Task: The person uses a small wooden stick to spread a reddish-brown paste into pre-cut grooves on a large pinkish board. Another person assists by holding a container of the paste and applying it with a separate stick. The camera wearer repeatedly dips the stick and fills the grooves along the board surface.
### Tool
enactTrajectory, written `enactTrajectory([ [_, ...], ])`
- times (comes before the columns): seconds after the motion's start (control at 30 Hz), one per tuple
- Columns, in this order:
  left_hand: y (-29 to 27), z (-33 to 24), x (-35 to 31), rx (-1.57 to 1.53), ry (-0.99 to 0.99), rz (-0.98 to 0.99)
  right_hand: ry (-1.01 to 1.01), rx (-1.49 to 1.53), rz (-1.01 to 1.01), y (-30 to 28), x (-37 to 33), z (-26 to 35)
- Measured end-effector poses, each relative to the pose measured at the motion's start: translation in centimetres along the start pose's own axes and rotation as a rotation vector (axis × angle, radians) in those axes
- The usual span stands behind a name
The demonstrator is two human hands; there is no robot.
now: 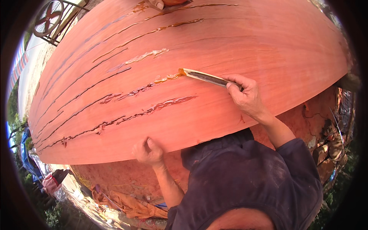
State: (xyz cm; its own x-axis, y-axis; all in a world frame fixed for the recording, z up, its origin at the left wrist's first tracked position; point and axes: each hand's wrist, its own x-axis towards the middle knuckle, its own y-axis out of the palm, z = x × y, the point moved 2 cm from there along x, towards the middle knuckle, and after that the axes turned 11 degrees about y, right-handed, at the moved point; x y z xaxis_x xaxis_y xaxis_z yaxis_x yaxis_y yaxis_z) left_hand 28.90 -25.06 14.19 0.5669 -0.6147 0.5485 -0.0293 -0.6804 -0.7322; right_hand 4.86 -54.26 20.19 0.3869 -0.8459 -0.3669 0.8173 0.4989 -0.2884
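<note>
Before me is a broad, smooth reddish wooden slab (230, 50) with long cracks running lengthwise. Glossy brown filler (168, 78) lies in and over several of the cracks. Between thumb and fingers, my right hand (247, 96) holds a narrow trough-like strip (207, 77), pale along its edges and dark inside. The strip's far tip carries amber-brown filler and meets the end of a filled crack. My left hand (148, 152) is closed with its fingers curled, at the slab's near edge, and nothing shows in it.
Another person's hand (158, 4) is at the far edge of the slab, beside an orange-red object (174, 2). A round fan (48, 18) stands at the far left. Orange-brown cloth (130, 205) lies on the ground below the near edge.
</note>
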Motion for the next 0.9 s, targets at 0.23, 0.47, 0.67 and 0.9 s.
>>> enactTrajectory([
  [0.23,-0.1,-0.4,0.5,0.096,0.031,-0.014,0.019,0.027,0.008,-1.6,-0.1,-2.6],
  [0.47,-1.0,-1.3,1.8,0.055,0.006,-0.091,0.164,0.184,-0.002,-5.6,1.5,-7.1],
  [0.67,-0.6,-1.0,0.9,0.023,-0.061,-0.075,0.159,0.220,-0.066,-5.7,1.2,-8.4],
  [0.9,-0.2,-1.1,0.8,-0.134,-0.006,-0.049,0.245,0.441,-0.048,-4.3,-4.9,-4.6],
])
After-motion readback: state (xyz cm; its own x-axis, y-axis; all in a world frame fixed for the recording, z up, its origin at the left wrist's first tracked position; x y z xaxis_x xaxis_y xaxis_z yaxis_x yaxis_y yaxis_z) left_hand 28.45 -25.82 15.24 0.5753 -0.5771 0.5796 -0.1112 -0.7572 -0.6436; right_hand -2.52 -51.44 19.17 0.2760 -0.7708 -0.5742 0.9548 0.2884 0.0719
